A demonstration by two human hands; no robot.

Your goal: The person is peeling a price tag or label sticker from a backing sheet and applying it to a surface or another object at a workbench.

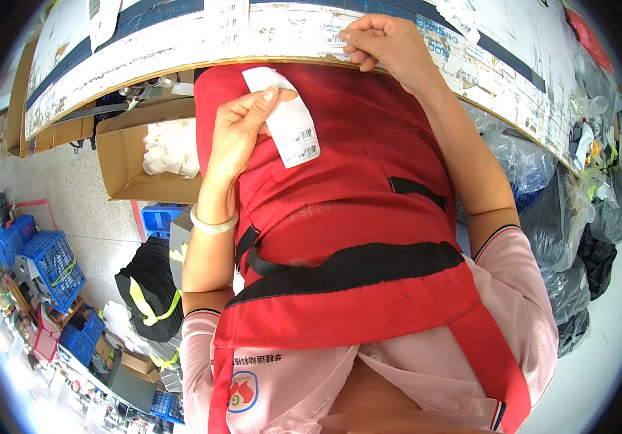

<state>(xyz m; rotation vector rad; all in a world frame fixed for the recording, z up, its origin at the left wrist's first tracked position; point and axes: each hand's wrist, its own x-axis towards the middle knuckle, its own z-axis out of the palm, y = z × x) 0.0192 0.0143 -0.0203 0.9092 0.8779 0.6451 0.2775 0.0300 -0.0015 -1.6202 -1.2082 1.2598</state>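
My left hand (242, 126) pinches a white strip of barcode labels (298, 134) between thumb and fingers, and the strip hangs in front of my red apron (354, 166). At the edge of the worktable (152, 54), my right hand (390, 47) has its fingertips closed at a small white barcode label (336, 38). Whether that label is fully off the table surface is hard to tell. A longer strip of printed labels (227, 22) lies on the table between my hands, towards the far side.
Below the table on the left stands an open cardboard box (119, 159) with crumpled white paper (170, 148) in it. Blue plastic crates (54, 267) and a stack of black items (148, 289) stand further left. Clear plastic bags (549, 217) are piled on the right.
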